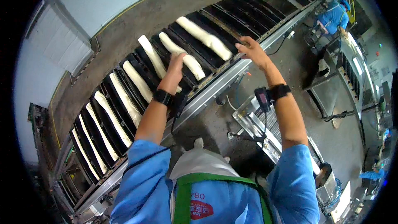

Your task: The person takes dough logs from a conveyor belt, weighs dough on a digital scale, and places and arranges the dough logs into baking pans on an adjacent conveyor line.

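Blue shirt (215, 201) with green straps (215, 177), left hand (176, 67) at a pale dough roll (193, 65) in a black tray, grip unclear, right hand (250, 50) partly open, apparently empty, by a tray edge (237, 54), more rolls (138, 79) leftward.

Left fingers (181, 56) touch a pale dough strip (192, 64), right fingers (248, 40) beside a black tray (226, 38).

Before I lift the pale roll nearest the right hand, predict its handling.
The pale roll looks like dough and would probably sag: its outline bends and bulges. Its rounded sides suggest it might roll if nudged.
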`<state>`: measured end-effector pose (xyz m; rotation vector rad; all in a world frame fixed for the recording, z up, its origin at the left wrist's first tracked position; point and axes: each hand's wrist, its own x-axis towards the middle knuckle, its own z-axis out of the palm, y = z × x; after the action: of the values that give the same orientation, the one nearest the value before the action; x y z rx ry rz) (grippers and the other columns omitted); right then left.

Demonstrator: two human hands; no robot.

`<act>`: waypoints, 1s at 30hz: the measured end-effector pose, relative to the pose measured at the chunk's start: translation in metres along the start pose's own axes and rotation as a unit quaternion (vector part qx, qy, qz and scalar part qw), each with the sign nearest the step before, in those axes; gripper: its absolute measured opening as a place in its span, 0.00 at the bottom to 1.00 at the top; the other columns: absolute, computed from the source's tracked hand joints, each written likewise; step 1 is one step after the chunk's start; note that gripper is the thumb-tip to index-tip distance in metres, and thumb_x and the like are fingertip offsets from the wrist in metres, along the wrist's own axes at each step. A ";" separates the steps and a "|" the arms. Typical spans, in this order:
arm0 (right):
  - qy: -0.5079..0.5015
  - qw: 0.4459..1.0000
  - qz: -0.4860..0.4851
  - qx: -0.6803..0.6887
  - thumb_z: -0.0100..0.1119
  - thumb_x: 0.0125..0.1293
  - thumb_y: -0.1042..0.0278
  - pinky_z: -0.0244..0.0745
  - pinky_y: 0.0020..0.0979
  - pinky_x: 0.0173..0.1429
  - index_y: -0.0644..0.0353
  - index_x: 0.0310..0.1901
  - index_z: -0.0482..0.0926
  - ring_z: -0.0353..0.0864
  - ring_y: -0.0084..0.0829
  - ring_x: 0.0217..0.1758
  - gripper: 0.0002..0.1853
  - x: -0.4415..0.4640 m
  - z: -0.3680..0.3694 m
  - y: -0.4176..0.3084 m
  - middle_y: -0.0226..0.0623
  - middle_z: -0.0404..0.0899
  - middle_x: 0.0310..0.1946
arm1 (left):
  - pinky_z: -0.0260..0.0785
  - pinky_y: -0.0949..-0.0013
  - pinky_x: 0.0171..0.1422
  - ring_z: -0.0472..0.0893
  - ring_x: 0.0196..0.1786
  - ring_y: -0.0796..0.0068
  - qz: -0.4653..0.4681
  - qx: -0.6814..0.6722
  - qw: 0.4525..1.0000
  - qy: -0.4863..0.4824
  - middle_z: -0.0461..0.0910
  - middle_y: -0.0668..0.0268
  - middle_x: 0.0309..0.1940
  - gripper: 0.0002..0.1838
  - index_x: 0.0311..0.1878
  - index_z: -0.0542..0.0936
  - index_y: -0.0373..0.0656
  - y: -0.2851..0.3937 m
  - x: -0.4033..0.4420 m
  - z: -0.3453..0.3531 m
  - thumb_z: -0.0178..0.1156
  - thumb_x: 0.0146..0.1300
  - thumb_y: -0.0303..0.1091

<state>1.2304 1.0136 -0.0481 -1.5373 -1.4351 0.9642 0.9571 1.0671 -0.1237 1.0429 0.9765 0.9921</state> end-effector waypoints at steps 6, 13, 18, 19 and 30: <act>-0.014 0.929 -0.025 -0.370 0.59 0.45 0.70 0.65 0.33 0.48 0.60 0.48 0.67 0.70 0.39 0.47 0.25 -0.125 -0.074 0.174 0.44 0.69 0.45 | 0.51 0.64 0.59 0.56 0.59 0.60 -0.084 0.177 0.952 0.236 0.53 0.55 0.58 0.26 0.57 0.58 0.39 -0.026 0.022 -0.074 0.49 0.54 0.34; -0.014 0.816 0.314 -0.484 0.59 0.35 0.73 0.60 0.43 0.53 0.56 0.49 0.63 0.58 0.45 0.56 0.32 -0.301 -0.131 0.305 0.43 0.61 0.50 | 0.51 0.72 0.59 0.63 0.54 0.69 0.003 0.343 0.939 -0.009 0.65 0.62 0.52 0.26 0.58 0.59 0.40 -0.090 0.018 -0.118 0.43 0.58 0.42; 0.021 0.726 0.341 -0.597 0.50 0.48 0.71 0.59 0.48 0.52 0.49 0.46 0.68 0.60 0.42 0.54 0.19 -0.294 -0.131 0.255 0.43 0.64 0.46 | 0.64 0.68 0.34 0.67 0.33 0.71 -0.224 0.268 0.929 0.124 0.68 0.59 0.37 0.27 0.58 0.57 0.51 -0.134 -0.004 -0.158 0.42 0.51 0.27; 0.026 0.728 0.339 -0.595 0.50 0.48 0.71 0.59 0.48 0.52 0.49 0.46 0.68 0.60 0.42 0.54 0.19 -0.294 -0.138 0.258 0.43 0.64 0.46 | 0.64 0.69 0.33 0.67 0.32 0.72 -0.217 0.278 0.922 0.162 0.69 0.59 0.38 0.28 0.59 0.56 0.51 -0.128 -0.014 -0.155 0.44 0.51 0.27; 0.254 0.943 -0.015 -0.216 0.52 0.46 0.75 0.65 0.26 0.45 0.61 0.50 0.67 0.69 0.24 0.43 0.24 -0.260 -0.210 0.031 0.33 0.70 0.43 | 0.53 0.59 0.59 0.52 0.61 0.52 -0.076 0.423 0.840 0.331 0.43 0.52 0.61 0.30 0.58 0.60 0.54 -0.066 -0.095 -0.117 0.56 0.49 0.30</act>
<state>1.4192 0.7413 0.0064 -1.8965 -1.3292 0.1929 0.8323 0.9885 -0.1975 1.3170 2.1720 0.7868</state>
